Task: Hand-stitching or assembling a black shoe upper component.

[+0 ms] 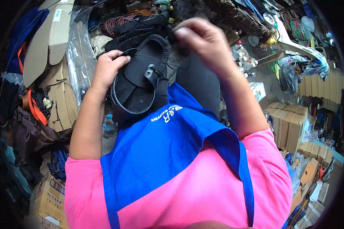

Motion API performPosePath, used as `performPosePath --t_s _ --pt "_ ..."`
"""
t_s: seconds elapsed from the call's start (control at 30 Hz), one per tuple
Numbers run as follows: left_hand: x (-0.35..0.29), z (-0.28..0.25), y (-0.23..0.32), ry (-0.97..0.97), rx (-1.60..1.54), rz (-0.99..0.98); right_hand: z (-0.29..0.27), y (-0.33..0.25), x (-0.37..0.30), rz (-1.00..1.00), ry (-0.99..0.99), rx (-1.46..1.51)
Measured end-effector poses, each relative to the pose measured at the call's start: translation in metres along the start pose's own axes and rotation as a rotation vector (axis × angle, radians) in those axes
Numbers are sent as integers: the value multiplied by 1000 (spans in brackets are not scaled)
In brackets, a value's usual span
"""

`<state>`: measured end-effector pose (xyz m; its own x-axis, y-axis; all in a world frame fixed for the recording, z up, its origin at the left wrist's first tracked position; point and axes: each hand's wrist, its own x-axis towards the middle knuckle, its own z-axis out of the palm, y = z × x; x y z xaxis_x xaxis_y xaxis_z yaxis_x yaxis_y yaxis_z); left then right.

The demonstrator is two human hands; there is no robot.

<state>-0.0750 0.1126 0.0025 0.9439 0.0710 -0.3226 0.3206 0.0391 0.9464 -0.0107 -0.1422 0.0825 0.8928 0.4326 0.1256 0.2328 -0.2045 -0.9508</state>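
Note:
A black shoe upper [139, 78] lies over my left thigh, with a rounded stitched collar at its far end. A small tab with a metal eyelet sits near its middle, and a thin dark cord or piping runs along its edge. My left hand [112, 66] pinches its far left edge between thumb and fingers. Up and to the right, apart from the upper, my right hand [202, 38] is raised with thumb and fingertips pressed together. Motion blurs it, and whatever sits in the pinch is too small to make out. A blue apron [153, 152] covers my lap.
Black shoe parts [137, 28] and a reddish-brown cord coil [116, 24] lie beyond my knees. Cardboard [51, 38] and clear plastic [78, 49] stand at left. Small bottles [246, 59] and stacked cardboard [288, 122] are at right.

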Motion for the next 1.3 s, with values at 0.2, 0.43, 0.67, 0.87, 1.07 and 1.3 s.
performPosePath --t_s 0.2,0.43,0.67,0.87,1.07,1.3 --pt "-2 -2 4 25 96 -12 53 43 2 -211 -234 -506" --pt "0 -4 2 16 82 1 68 47 4 -271 -256 -740" --pt "2 -4 0 15 97 10 71 53 7 -246 -260 -723" --pt "-2 -4 0 65 172 33 75 40 6 -238 -251 -795" --pt "-6 2 2 100 247 73 82 43 10 -289 -246 -812" --pt "-5 -5 -6 55 235 95 86 61 8 -301 -222 -701"
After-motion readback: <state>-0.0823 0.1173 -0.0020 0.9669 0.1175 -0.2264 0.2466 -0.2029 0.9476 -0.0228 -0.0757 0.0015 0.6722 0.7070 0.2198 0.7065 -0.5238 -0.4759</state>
